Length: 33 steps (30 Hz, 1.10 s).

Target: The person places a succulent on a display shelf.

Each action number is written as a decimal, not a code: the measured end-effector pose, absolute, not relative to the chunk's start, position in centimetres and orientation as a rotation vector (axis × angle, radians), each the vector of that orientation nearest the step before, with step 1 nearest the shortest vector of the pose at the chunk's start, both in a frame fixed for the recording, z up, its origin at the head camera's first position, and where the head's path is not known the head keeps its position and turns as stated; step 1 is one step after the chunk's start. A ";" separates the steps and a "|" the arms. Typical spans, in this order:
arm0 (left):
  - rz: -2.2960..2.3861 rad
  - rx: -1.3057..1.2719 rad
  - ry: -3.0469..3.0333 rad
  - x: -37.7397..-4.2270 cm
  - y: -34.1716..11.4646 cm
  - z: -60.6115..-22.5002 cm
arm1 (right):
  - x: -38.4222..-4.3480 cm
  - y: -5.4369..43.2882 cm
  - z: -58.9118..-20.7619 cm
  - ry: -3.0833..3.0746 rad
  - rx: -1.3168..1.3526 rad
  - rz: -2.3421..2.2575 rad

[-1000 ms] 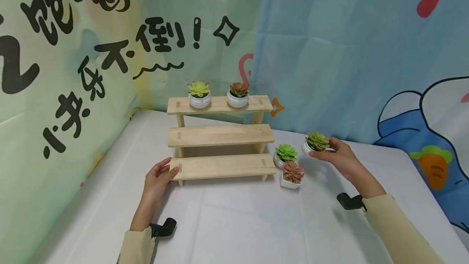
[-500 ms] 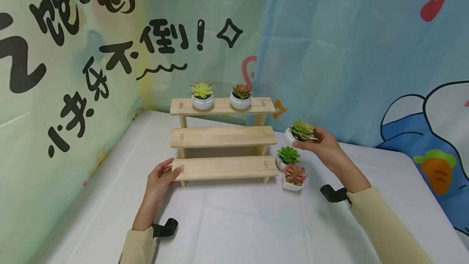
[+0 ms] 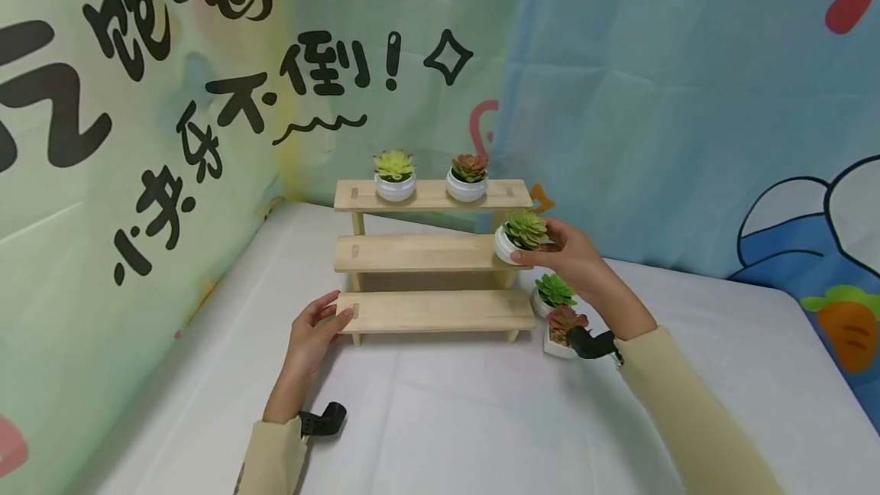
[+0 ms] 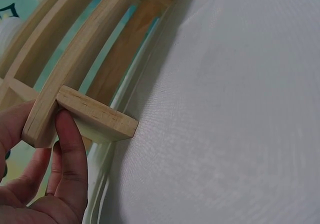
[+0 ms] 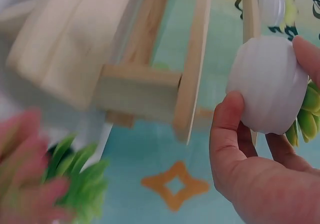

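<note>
My right hand (image 3: 574,262) grips a green potted succulent (image 3: 525,229) by its round white pot (image 5: 269,84). In the head view the pot overlaps the right end of the middle step of a three-tier wooden stand (image 3: 426,252). My left hand (image 3: 314,334) pinches the left end of the bottom step (image 3: 440,312), with fingers under the board in the left wrist view. On the top step sit a yellow-green succulent (image 3: 394,166) and a reddish-brown succulent (image 3: 469,169), both in round white pots.
Right of the stand, a bright green succulent (image 3: 555,291) and a pink succulent (image 3: 565,321) in a square white pot stand close together on the white tablecloth (image 3: 440,418). The right wrist camera partly covers the pink one. Printed cloth backdrops (image 3: 653,98) rise behind the table.
My right hand has carried the green succulent leftward, from beyond the two table plants to the middle step's right end. The left hand keeps its pinch on the bottom step.
</note>
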<state>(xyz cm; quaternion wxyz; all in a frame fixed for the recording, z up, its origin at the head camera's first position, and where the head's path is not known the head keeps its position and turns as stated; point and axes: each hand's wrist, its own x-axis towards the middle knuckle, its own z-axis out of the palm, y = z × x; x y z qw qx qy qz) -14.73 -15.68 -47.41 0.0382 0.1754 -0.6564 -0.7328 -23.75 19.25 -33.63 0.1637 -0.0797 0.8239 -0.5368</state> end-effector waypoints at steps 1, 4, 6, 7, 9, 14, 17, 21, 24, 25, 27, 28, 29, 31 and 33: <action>-2.247 0.540 -2.015 -14.7 -15.7 -47.4 | -23.9 18.8 -33.6 2.344 -0.236 -1.536; -2.245 0.532 -2.014 -14.7 -15.7 -47.3 | -24.4 17.2 -33.7 2.326 -0.280 -1.546; -2.250 0.525 -2.000 -14.7 -15.7 -47.3 | -24.7 16.3 -34.0 2.297 -0.310 -1.567; -2.254 0.525 -1.993 -14.7 -15.6 -47.4 | -24.8 15.8 -34.1 2.279 -0.328 -1.580; -2.263 0.524 -1.979 -14.7 -15.6 -47.3 | -25.1 14.9 -34.5 2.258 -0.338 -1.591; -2.258 0.535 -1.996 -14.8 -15.5 -47.4 | -25.7 13.0 -35.2 2.246 -0.330 -1.564; -2.246 0.546 -2.009 -14.8 -15.7 -47.5 | -26.0 11.8 -35.3 2.239 -0.318 -1.533; -2.242 0.548 -2.018 -14.9 -15.7 -47.5 | -26.3 10.4 -35.2 2.247 -0.303 -1.494; -2.245 0.541 -2.017 -15.0 -15.6 -47.6 | -26.5 9.3 -35.2 2.249 -0.317 -1.486; -2.244 0.539 -2.020 -15.0 -15.6 -47.7 | -26.5 9.0 -35.2 2.241 -0.323 -1.496; -2.246 0.539 -2.021 -14.9 -15.7 -47.7 | -26.5 8.4 -35.2 2.229 -0.339 -1.512; -2.244 0.541 -2.022 -14.9 -15.7 -47.7 | -26.5 8.1 -35.3 2.224 -0.346 -1.524; -2.242 0.543 -2.026 -14.9 -15.7 -47.6 | -26.5 7.8 -35.3 2.215 -0.356 -1.537; -2.241 0.547 -2.030 -14.8 -15.7 -47.6 | -26.4 7.2 -35.4 2.202 -0.358 -1.557; -2.247 0.551 -2.026 -14.7 -15.8 -47.5 | -26.4 6.7 -35.5 2.203 -0.351 -1.562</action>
